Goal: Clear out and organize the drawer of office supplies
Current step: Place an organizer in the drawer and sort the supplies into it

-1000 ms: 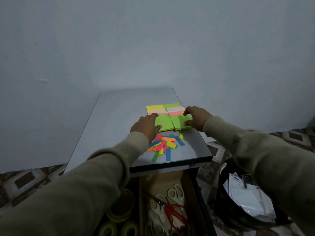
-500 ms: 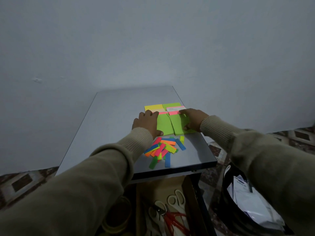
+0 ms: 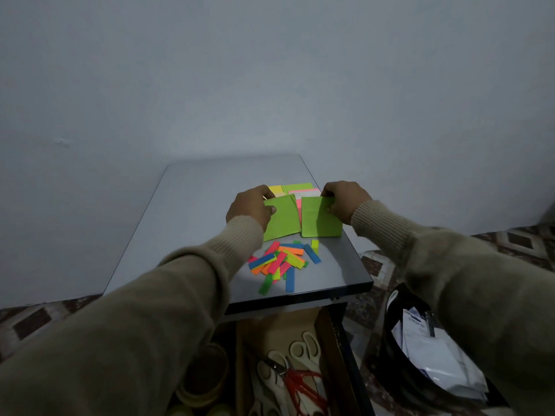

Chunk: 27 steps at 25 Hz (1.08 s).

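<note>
The flat grey cabinet top (image 3: 186, 211) looks smooth with a dull sheen. Two matt green paper sheets (image 3: 319, 219) and the small neon paper strips (image 3: 282, 259) lie on it. The beige ribbed knit sleeves (image 3: 240, 235) look soft.

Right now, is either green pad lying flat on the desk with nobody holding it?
No, the left hand grips one green pad and the right hand grips the other green pad.

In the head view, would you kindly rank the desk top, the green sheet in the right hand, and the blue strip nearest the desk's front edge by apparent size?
1. Desk top, by far the largest.
2. Green sheet, pinched by the right hand.
3. Blue strip, smallest.
</note>
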{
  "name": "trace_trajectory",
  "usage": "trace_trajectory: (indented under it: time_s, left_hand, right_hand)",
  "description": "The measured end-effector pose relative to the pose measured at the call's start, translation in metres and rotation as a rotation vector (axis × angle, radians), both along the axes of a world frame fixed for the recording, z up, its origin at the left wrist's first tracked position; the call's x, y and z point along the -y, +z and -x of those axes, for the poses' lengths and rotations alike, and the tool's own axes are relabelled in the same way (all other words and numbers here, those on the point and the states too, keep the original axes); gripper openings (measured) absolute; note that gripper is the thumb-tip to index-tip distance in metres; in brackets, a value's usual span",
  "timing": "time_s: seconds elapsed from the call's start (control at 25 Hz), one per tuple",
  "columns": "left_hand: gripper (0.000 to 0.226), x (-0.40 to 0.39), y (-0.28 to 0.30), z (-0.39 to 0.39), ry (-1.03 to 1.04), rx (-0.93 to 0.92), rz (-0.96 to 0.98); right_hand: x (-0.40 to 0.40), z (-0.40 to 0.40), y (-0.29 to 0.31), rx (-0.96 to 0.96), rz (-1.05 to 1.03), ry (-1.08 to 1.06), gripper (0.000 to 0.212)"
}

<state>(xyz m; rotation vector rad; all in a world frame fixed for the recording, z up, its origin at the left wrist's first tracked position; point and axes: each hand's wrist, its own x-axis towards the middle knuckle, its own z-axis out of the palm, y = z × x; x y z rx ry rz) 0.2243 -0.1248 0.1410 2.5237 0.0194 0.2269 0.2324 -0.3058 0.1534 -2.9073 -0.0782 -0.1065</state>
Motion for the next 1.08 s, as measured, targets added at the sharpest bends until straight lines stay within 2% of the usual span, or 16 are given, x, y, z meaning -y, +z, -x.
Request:
trace_trajectory:
  time_s: [0.52, 0.72, 1.08]
  left_hand:
    - [0.016, -0.02, 0.046, 0.097, -0.076, 0.064, 0.105]
    - [0.013, -0.025, 0.037, 0.157, -0.119, -0.008, 0.123]
    - [0.02, -0.038, 0.005, 0.241, -0.143, -0.097, 0.015]
  right_hand:
    - [0.0, 0.092, 0.054, 0.037, -0.088, -0.023, 0.031]
    - [-0.004, 0.143, 0.05, -0.024, -0.068, 0.019, 0.032]
    - [-0.014, 0.227, 0.009, -0.209, 0.052, 0.117, 0.035]
